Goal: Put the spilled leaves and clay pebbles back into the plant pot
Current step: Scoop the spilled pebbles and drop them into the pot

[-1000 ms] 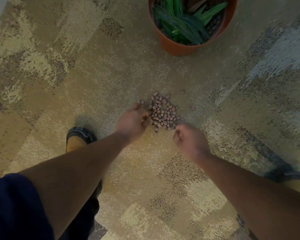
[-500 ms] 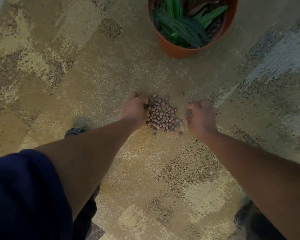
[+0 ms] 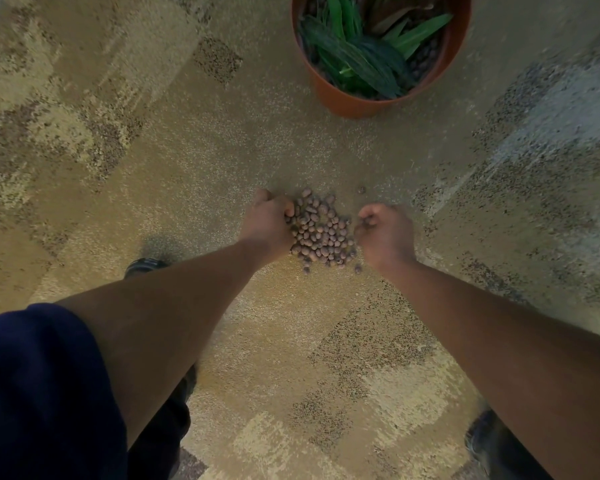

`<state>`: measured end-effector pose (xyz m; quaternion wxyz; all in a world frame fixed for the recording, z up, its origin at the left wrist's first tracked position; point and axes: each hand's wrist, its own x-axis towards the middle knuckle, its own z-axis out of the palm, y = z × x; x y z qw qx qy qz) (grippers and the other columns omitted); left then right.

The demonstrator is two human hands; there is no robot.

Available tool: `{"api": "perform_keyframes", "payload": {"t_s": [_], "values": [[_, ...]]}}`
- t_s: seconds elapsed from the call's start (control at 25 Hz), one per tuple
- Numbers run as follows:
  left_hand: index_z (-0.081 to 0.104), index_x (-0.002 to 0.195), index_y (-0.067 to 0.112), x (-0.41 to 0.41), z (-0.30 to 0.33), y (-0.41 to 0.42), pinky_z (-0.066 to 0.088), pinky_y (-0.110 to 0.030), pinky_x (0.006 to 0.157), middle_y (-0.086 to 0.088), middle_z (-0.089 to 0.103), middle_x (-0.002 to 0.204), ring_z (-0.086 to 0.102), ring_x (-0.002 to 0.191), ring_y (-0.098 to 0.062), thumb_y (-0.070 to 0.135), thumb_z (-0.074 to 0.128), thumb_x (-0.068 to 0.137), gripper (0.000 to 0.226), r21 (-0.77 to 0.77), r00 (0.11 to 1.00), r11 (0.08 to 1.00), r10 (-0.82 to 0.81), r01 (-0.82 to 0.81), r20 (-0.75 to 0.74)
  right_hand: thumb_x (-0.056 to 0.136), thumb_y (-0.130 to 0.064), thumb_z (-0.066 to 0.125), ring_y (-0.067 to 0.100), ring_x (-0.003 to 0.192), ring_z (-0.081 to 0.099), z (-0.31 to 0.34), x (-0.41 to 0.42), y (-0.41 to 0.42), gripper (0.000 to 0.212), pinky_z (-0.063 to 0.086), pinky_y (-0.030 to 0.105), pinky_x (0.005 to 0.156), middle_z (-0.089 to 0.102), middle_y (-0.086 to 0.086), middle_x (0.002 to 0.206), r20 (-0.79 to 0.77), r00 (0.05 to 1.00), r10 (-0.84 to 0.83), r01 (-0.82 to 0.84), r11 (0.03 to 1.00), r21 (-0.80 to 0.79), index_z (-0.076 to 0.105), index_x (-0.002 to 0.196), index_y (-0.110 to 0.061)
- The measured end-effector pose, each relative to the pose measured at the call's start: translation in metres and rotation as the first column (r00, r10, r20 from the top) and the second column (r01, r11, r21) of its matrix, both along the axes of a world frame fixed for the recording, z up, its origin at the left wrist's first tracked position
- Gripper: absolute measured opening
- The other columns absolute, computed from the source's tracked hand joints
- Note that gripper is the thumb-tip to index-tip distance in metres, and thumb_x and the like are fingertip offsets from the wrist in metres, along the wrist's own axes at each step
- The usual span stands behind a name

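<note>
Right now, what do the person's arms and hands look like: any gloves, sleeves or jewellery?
Both forearms are bare. The left hand and right hand wear no gloves, and no rings, watch or bracelet show. A dark navy sleeve covers the left upper arm; no sleeve shows on the right arm.

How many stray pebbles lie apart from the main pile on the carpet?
3 that I can make out: one pebble beyond the pile, toward the pot; two at its near edge. The hands may hide more.
</note>
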<state>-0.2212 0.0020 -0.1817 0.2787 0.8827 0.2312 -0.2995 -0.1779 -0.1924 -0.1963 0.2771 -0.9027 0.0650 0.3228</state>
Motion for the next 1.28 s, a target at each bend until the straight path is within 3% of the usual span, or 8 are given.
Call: {"api": "perform_keyframes", "payload": {"t_s": [0.16, 0.32, 0.52, 0.76, 0.88, 1.04, 1.16, 1.28], "values": [[0.067, 0.099, 0.011, 0.001, -0.001, 0.005, 0.041, -0.026, 0.092, -0.005, 0.049, 0.116, 0.05, 0.111, -0.024, -0.004, 0.061, 0.088, 0.02, 0.013, 0.999, 0.999, 0.036, -0.036, -0.017, 0.092, -0.006, 0.069, 0.022, 0.097, 0.069, 0.002, 0.0, 0.018, 0.018, 0.058, 0.025, 0.082, 0.071, 0.008, 0.112, -0.058, 0.997, 0.045, -0.041, 0.997, 0.058, 0.072, 0.108, -0.012], [0.067, 0.092, 0.011, -0.001, -0.006, 0.012, 0.042, -0.026, 0.092, -0.005, 0.05, 0.114, 0.054, 0.113, -0.028, -0.006, 0.061, 0.088, 0.018, -0.014, 0.999, 0.999, 0.031, -0.031, -0.029, 0.094, -0.011, 0.066, 0.029, 0.105, 0.066, 0.001, -0.004, 0.02, 0.02, 0.059, 0.038, 0.095, 0.06, 0.015, 0.127, -0.048, 0.972, 0.232, -0.233, 0.972, -0.027, 0.071, 0.113, -0.014], [0.072, 0.097, 0.013, -0.003, -0.005, 0.013, 0.047, -0.028, 0.094, -0.005, 0.055, 0.112, 0.054, 0.109, -0.024, -0.004, 0.062, 0.088, 0.022, -0.01, 1.0, 1.0, -0.005, 0.005, 0.004, 0.094, -0.007, 0.066, 0.024, 0.096, 0.061, 0.003, -0.01, 0.022, 0.013, 0.052, 0.026, 0.082, 0.06, 0.014, 0.116, -0.04, 0.948, 0.316, -0.318, 0.946, -0.064, 0.072, 0.104, -0.012], [0.069, 0.09, 0.022, 0.0, 0.008, 0.012, 0.045, -0.018, 0.081, 0.008, 0.054, 0.105, 0.054, 0.1, -0.015, 0.001, 0.067, 0.086, 0.021, -0.041, 0.989, 0.996, 0.088, -0.084, 0.116, 0.089, -0.004, 0.072, 0.017, 0.089, 0.069, 0.012, -0.008, 0.022, 0.014, 0.049, 0.014, 0.071, 0.073, 0.003, 0.102, -0.045, 0.997, 0.062, -0.059, 0.996, 0.068, 0.074, 0.097, -0.016], [0.069, 0.09, 0.024, 0.016, 0.029, 0.007, 0.058, -0.026, 0.087, 0.005, 0.058, 0.106, 0.061, 0.098, -0.016, 0.005, 0.073, 0.085, 0.02, -0.14, 0.954, 0.978, 0.185, -0.154, 0.238, 0.089, -0.005, 0.072, 0.007, 0.082, 0.066, 0.039, 0.012, 0.028, 0.017, 0.053, 0.012, 0.068, 0.07, -0.007, 0.093, -0.034, 0.997, -0.074, 0.079, 0.985, 0.156, 0.071, 0.093, -0.022], [0.069, 0.088, 0.02, 0.075, 0.081, -0.002, 0.059, -0.021, 0.071, -0.003, 0.065, 0.096, 0.064, 0.077, -0.006, 0.005, 0.073, 0.082, 0.017, -0.326, 0.754, 0.935, 0.314, -0.14, 0.578, 0.088, -0.006, 0.074, -0.007, 0.071, 0.063, 0.089, 0.065, 0.04, 0.018, 0.048, 0.006, 0.059, 0.069, -0.012, 0.087, 0.144, 0.954, -0.265, 0.199, 0.912, 0.36, 0.072, 0.097, -0.021], [0.073, 0.092, 0.018, 0.134, 0.105, -0.001, 0.045, -0.007, 0.062, 0.005, 0.061, 0.089, 0.056, 0.071, 0.003, 0.009, 0.067, 0.081, 0.016, -0.218, 0.68, 0.975, 0.181, -0.031, 0.711, 0.089, -0.008, 0.074, -0.014, 0.066, 0.06, 0.111, 0.106, 0.049, 0.016, 0.047, 0.007, 0.061, 0.067, -0.013, 0.085, 0.279, 0.9, -0.335, 0.187, 0.875, 0.446, 0.072, 0.102, -0.016], [0.076, 0.102, 0.016, 0.164, 0.095, 0.008, 0.047, -0.011, 0.069, 0.0, 0.063, 0.104, 0.057, 0.085, -0.002, 0.013, 0.064, 0.084, 0.022, -0.04, 0.768, 0.999, 0.003, 0.029, 0.64, 0.088, -0.01, 0.075, -0.014, 0.077, 0.062, 0.106, 0.131, 0.057, 0.027, 0.05, 0.007, 0.068, 0.068, -0.013, 0.094, 0.29, 0.891, -0.35, 0.191, 0.866, 0.462, 0.07, 0.113, -0.015]]}}
